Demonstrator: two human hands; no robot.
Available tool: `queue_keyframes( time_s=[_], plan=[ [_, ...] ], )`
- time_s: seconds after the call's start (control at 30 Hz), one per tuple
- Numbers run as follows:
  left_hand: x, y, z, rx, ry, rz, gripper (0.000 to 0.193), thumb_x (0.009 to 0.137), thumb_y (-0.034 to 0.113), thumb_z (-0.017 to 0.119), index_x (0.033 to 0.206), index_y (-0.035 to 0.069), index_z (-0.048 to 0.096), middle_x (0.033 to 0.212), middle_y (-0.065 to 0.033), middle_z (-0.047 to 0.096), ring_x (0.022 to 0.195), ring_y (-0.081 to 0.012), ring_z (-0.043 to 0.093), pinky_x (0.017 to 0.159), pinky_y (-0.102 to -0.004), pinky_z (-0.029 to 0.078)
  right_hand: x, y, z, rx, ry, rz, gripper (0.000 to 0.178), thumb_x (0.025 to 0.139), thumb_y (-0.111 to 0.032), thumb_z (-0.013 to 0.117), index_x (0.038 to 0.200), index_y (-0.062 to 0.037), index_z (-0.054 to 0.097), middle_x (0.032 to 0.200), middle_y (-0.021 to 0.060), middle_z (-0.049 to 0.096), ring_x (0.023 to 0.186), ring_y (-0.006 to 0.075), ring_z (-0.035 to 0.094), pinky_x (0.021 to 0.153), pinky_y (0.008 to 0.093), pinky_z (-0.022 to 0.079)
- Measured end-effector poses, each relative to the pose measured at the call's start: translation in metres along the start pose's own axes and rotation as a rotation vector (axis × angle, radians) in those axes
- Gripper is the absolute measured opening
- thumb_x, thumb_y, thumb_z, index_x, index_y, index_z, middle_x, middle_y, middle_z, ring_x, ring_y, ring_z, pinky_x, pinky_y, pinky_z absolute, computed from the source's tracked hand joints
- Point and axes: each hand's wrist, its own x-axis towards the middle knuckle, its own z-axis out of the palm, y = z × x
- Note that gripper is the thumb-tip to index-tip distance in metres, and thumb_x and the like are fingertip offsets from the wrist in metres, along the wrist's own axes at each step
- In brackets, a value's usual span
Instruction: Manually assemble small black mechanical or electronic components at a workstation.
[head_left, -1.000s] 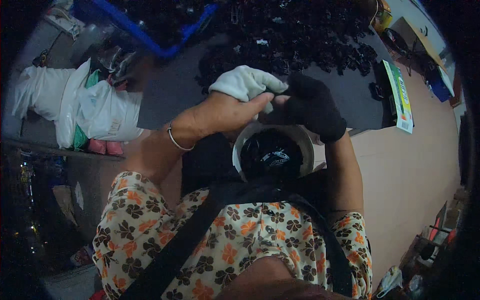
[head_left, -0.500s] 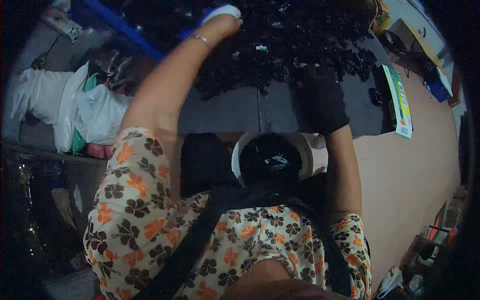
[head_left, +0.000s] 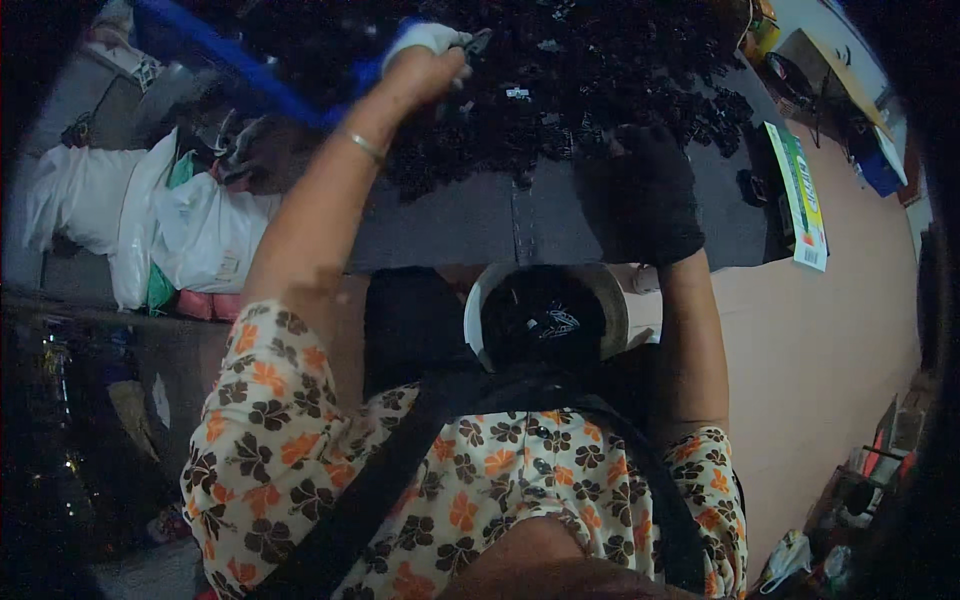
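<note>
on the flat dark-grey table (head_left: 440, 225) before the hands, the loose heap of jagged black parts (head_left: 590, 95) could scatter if brushed; the hands are apart: the black fabric-gloved right hand (head_left: 650, 190) is by its near edge, grip unclear, the partly white-gloved left hand (head_left: 430, 60) pinches a small slim greyish piece (head_left: 481, 41), which a loose hold could drop

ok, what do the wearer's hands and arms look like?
Left hand: white glove covering only part; silver-coloured bangle at the wrist. Right hand: black glove to the wrist, finger ends too dark to make out. Short sleeves: cream, orange and dark brown flowers.
</note>
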Motion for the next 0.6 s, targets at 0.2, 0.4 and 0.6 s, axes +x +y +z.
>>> queue_keyframes(
  time_s=[0.2, 0.4, 0.6],
  plan=[
    [-0.069, 0.042, 0.007, -0.843, -0.13, 0.029, 0.035, 0.087, 0.007, 0.043, 0.121, -0.001, 0.045, 0.107, -0.0117, 0.056, 0.077, -0.0183, 0.063, 0.053, -0.0229, 0.052, 0.006, -0.028, -0.014, 0.915, 0.124, 0.517, 0.02, 0.082, -0.01, 0.059, 0.101, -0.0044, 0.059, 0.092, 0.011, 0.062, 0.088, 0.019, 0.059, 0.074, 0.0276, 0.046],
    [-0.094, 0.059, 0.018, -1.112, -0.306, -0.065, 0.035, 0.085, 0.001, 0.039, 0.118, -0.008, 0.043, 0.116, -0.0191, 0.05, 0.079, -0.025, 0.064, 0.052, -0.0243, 0.053, 0.008, -0.034, -0.029, 1.033, 0.026, 0.577, 0.015, 0.08, -0.006, 0.06, 0.095, -0.0032, 0.062, 0.09, 0.0064, 0.06, 0.083, 0.0124, 0.056, 0.071, 0.0244, 0.045],
    [-0.098, 0.069, 0.03, -1.214, -0.454, -0.077, 0.029, 0.086, 0.005, 0.045, 0.112, -0.006, 0.051, 0.099, -0.0139, 0.059, 0.078, -0.0195, 0.063, 0.057, -0.024, 0.055, 0.005, -0.03, -0.018, 0.824, 0.281, 0.039, 0.018, 0.079, 0.001, 0.056, 0.095, -0.003, 0.062, 0.09, 0.0065, 0.06, 0.082, 0.0159, 0.057, 0.072, 0.0252, 0.045]
  ],
)
